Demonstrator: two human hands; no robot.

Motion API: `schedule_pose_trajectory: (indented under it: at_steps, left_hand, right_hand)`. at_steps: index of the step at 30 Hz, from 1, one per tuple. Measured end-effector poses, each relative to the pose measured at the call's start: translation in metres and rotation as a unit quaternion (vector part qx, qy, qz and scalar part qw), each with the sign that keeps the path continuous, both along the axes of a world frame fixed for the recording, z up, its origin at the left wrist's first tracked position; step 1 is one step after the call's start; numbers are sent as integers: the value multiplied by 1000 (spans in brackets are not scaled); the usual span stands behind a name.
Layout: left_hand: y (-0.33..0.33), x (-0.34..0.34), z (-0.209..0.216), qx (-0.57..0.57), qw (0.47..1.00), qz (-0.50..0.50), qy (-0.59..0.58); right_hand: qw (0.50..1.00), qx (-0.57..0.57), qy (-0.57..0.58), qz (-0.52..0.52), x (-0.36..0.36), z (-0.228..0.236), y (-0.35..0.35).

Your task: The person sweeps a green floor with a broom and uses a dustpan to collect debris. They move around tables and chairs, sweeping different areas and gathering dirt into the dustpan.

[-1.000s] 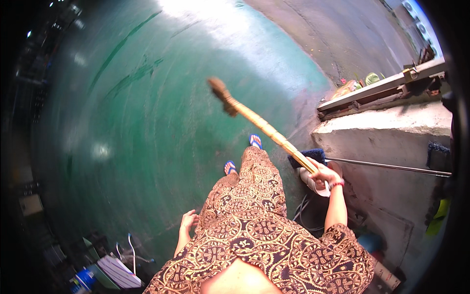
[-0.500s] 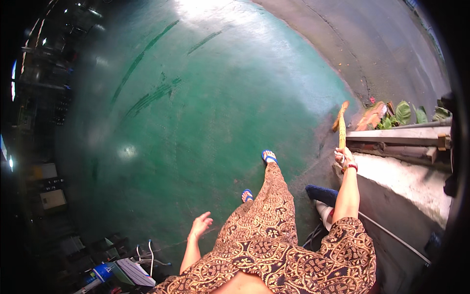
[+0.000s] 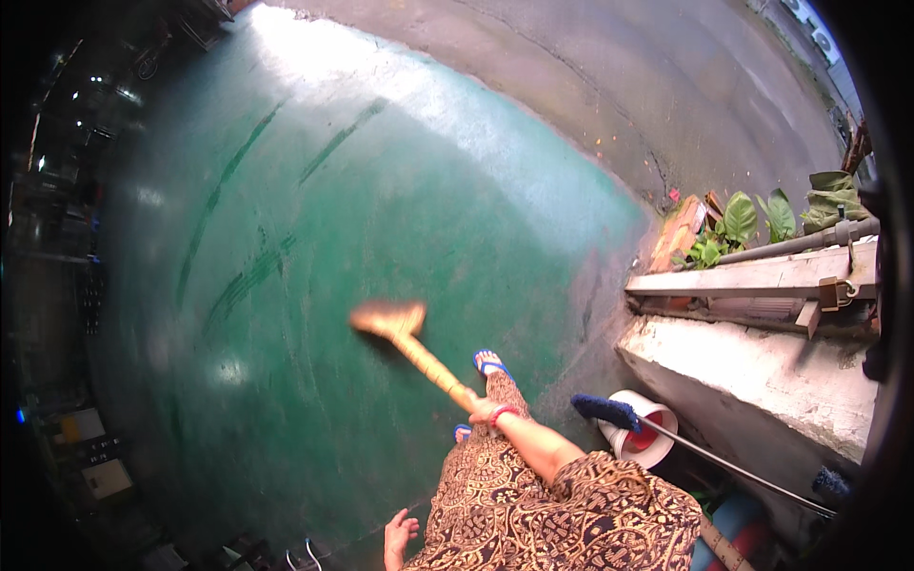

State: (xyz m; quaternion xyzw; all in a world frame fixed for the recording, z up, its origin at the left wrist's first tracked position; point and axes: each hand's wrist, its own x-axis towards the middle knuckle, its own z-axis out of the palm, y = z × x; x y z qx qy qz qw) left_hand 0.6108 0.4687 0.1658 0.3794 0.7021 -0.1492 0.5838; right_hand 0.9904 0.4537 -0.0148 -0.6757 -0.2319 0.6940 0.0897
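My right hand (image 3: 483,409), with a red band at the wrist, is wrapped round the pale yellow handle of a broom (image 3: 428,364). The broom reaches ahead and to the left of my feet, and its tan head is smeared by motion over the green floor (image 3: 314,381). Low in the picture my left hand (image 3: 401,531) hangs free beside my patterned trousers, fingers loosely bent and apart, holding nothing.
To the right, a white bucket (image 3: 628,457) stands by a long-handled blue brush (image 3: 609,411). Beyond it run a low whitish wall (image 3: 743,352), a white rail (image 3: 724,283) and leafy plants (image 3: 741,219). Grey pavement (image 3: 609,57) borders the green floor. Dark clutter lines the left.
My right hand has swung the broom from beside the rail leftward across the front of my feet. My left hand has dropped lower. The view has shifted, showing more of the bucket and brush.
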Motion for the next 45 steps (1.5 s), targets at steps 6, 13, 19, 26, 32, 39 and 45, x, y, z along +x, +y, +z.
schedule_pose_trajectory:
  at_steps: [6, 13, 19, 26, 32, 39, 45]
  left_hand:
    - [16, 24, -7, 25, 997, 34, -64]
    - [9, 3, -14, 114, 985, 98, -87]
    - [-45, -58, -59, 36, 985, 159, -49]
    - [-86, -118, -48, 16, 965, 260, -22]
    - [-96, -151, -19, 17, 927, 374, 8]
    - [-120, -173, -21, -37, 919, 390, 53]
    - [-137, -170, -45, -16, 898, 439, 15]
  right_hand:
    - [973, -12, 219, -77, -10, 31, 71]
    - [940, 113, 233, -220, 93, 153, 30]
    - [929, 118, 3, -350, 154, 170, 36]
    - [883, 161, 81, -434, 240, 120, 141]
    - [853, 47, 145, -500, 159, 34, 242]
    - [970, 131, -195, 65, -113, -44, 243]
    - [895, 144, -164, 389, -285, -42, 165]
